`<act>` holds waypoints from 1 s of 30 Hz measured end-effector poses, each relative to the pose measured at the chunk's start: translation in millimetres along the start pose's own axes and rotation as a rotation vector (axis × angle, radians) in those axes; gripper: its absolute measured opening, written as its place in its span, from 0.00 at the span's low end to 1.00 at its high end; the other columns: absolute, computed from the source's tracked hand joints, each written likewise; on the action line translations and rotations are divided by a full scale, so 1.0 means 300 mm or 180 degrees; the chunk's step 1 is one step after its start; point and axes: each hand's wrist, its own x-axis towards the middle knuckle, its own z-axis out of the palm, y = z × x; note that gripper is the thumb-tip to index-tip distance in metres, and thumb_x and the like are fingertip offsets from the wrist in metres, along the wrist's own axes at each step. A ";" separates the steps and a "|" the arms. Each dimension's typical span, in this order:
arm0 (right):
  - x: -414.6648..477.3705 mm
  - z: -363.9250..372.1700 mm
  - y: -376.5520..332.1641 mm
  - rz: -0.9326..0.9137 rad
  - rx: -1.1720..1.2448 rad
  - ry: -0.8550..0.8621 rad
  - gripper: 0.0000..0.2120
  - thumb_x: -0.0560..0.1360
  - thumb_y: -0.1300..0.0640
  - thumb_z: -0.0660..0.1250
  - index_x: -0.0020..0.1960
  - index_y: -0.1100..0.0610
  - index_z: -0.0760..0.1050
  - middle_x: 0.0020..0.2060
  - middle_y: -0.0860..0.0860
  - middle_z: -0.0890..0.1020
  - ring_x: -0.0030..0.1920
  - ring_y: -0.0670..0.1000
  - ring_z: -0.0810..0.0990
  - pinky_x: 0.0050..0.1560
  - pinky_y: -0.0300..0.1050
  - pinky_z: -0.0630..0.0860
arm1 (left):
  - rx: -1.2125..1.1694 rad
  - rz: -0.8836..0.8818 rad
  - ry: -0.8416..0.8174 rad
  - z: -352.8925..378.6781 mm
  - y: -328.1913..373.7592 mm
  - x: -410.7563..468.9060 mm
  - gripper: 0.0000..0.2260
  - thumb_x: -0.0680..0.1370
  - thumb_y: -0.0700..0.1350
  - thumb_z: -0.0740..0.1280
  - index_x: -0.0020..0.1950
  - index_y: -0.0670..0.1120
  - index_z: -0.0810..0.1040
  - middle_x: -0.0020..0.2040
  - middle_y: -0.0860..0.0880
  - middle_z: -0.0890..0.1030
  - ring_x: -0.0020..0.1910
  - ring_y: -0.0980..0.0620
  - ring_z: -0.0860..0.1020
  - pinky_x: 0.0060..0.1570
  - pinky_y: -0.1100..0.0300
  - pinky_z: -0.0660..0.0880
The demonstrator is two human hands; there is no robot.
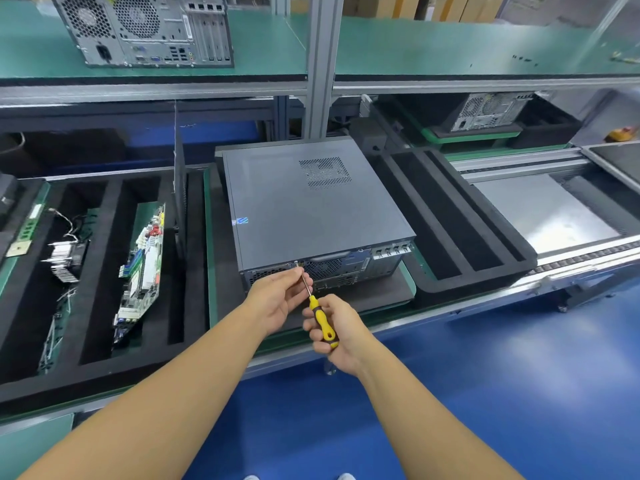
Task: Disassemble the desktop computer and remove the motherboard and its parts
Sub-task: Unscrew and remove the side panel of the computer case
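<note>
— Where's the desktop computer [311, 209]?
— Flat on a foam pad [367, 294], closed. Right hand [341, 336] grips the screwdriver [322, 322]; left hand [277, 299] pinches its shaft at a rear screw [297, 263]. Likely heavy, rigid: lift by edges.

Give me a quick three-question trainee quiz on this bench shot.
1. True or false: the cover of the computer case is already off.
2. Which hand grips the yellow handle of the screwdriver? A) the left B) the right C) neither
3. Fill in: the screwdriver tip meets a screw on the case's ____ panel.

Key: 1 false. 2 B: the right hand grips the handle, while the left hand pinches the shaft. 3 rear.
</note>
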 end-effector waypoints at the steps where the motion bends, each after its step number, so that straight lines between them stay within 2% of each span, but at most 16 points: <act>1: 0.000 -0.003 -0.001 0.0101 0.0068 -0.0133 0.15 0.78 0.52 0.59 0.46 0.62 0.78 0.33 0.54 0.77 0.26 0.46 0.67 0.21 0.38 0.59 | 0.0014 -0.0026 -0.0007 -0.003 0.003 -0.001 0.06 0.80 0.38 0.67 0.54 0.36 0.81 0.42 0.43 0.85 0.40 0.50 0.84 0.39 0.59 0.82; 5: 0.004 -0.008 0.003 0.0121 0.0404 -0.0476 0.18 0.82 0.50 0.58 0.45 0.63 0.77 0.34 0.53 0.75 0.28 0.46 0.67 0.22 0.37 0.61 | 0.0150 -0.0029 -0.0073 -0.016 0.001 -0.002 0.07 0.79 0.39 0.69 0.54 0.37 0.82 0.43 0.42 0.84 0.41 0.50 0.84 0.39 0.60 0.81; 9: 0.003 0.022 0.038 0.0028 0.0405 -0.0310 0.18 0.83 0.48 0.58 0.45 0.60 0.78 0.32 0.51 0.76 0.28 0.46 0.69 0.23 0.38 0.63 | 0.0333 -0.0027 -0.0021 -0.032 -0.016 0.001 0.08 0.75 0.42 0.73 0.50 0.37 0.83 0.42 0.42 0.85 0.40 0.50 0.83 0.39 0.60 0.80; 12: 0.005 0.052 0.059 -0.0171 0.0054 0.0169 0.19 0.83 0.48 0.59 0.44 0.59 0.80 0.31 0.50 0.76 0.28 0.47 0.70 0.25 0.39 0.66 | 0.0446 -0.0015 0.0079 -0.041 -0.021 0.002 0.10 0.73 0.44 0.75 0.47 0.37 0.84 0.40 0.42 0.85 0.37 0.50 0.83 0.37 0.60 0.80; 16: -0.004 0.065 0.060 -0.0750 -0.0786 0.0802 0.16 0.81 0.49 0.62 0.43 0.60 0.78 0.31 0.50 0.74 0.27 0.47 0.69 0.27 0.40 0.68 | 0.0539 -0.0003 0.0028 -0.034 -0.015 -0.001 0.10 0.73 0.42 0.75 0.49 0.36 0.83 0.40 0.41 0.84 0.36 0.50 0.83 0.37 0.59 0.81; 20: -0.004 0.072 0.054 -0.1016 -0.1590 0.0996 0.14 0.79 0.48 0.65 0.42 0.59 0.75 0.33 0.52 0.74 0.23 0.47 0.71 0.23 0.37 0.69 | 0.0658 -0.0030 0.0101 -0.024 -0.003 -0.005 0.09 0.73 0.41 0.75 0.49 0.37 0.84 0.41 0.41 0.85 0.36 0.51 0.84 0.35 0.59 0.80; 23: -0.006 0.078 0.043 -0.0913 -0.1675 0.0816 0.15 0.78 0.46 0.65 0.43 0.58 0.75 0.32 0.52 0.75 0.24 0.47 0.74 0.26 0.39 0.73 | 0.0694 -0.0048 0.0087 -0.026 0.011 -0.007 0.08 0.73 0.40 0.75 0.49 0.37 0.84 0.40 0.41 0.85 0.36 0.50 0.84 0.35 0.60 0.80; 25: -0.014 0.070 0.032 -0.0747 -0.1357 0.0498 0.16 0.78 0.44 0.65 0.45 0.57 0.76 0.34 0.51 0.76 0.29 0.47 0.74 0.29 0.42 0.74 | 0.0736 -0.0048 0.0075 -0.019 0.016 -0.007 0.06 0.75 0.39 0.74 0.48 0.36 0.83 0.39 0.41 0.85 0.34 0.50 0.83 0.34 0.60 0.81; 28: -0.035 0.044 0.021 -0.0134 -0.0777 0.0017 0.21 0.77 0.38 0.62 0.46 0.56 0.79 0.33 0.51 0.77 0.28 0.49 0.72 0.24 0.39 0.67 | 0.0705 -0.0056 0.0098 -0.003 0.016 -0.009 0.05 0.76 0.38 0.72 0.46 0.35 0.83 0.37 0.41 0.84 0.32 0.50 0.82 0.32 0.61 0.80; 30: -0.046 0.021 0.019 0.0138 -0.0431 -0.0217 0.20 0.78 0.40 0.60 0.46 0.57 0.78 0.32 0.52 0.76 0.25 0.48 0.67 0.21 0.37 0.59 | 0.0703 -0.0066 0.0147 0.002 0.015 -0.007 0.05 0.76 0.38 0.72 0.47 0.35 0.83 0.37 0.41 0.84 0.32 0.51 0.82 0.32 0.62 0.80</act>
